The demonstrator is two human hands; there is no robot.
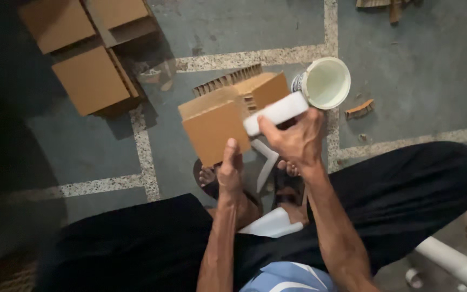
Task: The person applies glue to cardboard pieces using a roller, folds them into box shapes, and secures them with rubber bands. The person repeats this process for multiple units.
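We count two bare hands: the left hand [229, 170] and the right hand [297, 141]. We see one brown corrugated cardboard box [217, 121] held up, one flat white rectangular block [277, 112], and one round white plastic tub [326, 83]. On the floor lie three flat brown cardboard sheets [90, 79], plus one small brown cardboard scrap [359, 110] and one white plastic pipe [457, 263].

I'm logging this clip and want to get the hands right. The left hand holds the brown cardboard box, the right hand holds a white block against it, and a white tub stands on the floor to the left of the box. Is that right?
Not quite. The head view shows the white tub on the floor to the right of the cardboard box, not the left. The rest stands: the left hand holds the box and the right hand holds the white block against it.
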